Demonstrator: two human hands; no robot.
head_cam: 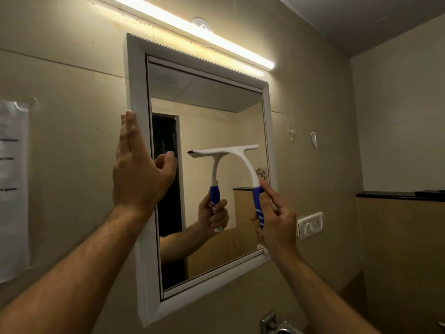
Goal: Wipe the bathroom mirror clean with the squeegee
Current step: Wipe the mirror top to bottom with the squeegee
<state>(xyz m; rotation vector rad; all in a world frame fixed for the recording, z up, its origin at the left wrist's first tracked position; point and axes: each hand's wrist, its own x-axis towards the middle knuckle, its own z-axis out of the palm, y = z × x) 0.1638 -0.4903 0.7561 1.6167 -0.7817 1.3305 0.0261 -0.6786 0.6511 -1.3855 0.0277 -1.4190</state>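
Observation:
A square mirror (216, 112) in a white frame (137, 92) hangs on the beige wall. My right hand (277, 222) grips the blue handle of a white squeegee (243, 160). Its blade lies flat and level against the glass, right of the middle and close to the frame's right side. My left hand (137, 165) rests on the frame's left edge with straight fingers and the thumb over the glass. The mirror reflects both hands and the squeegee.
A lit tube light (192, 27) runs above the mirror. A white switch plate (310, 225) sits on the wall to the right, a black ledge (395, 195) farther right. Paper sheets (12, 184) hang at left. A metal tap (277, 325) shows below the mirror.

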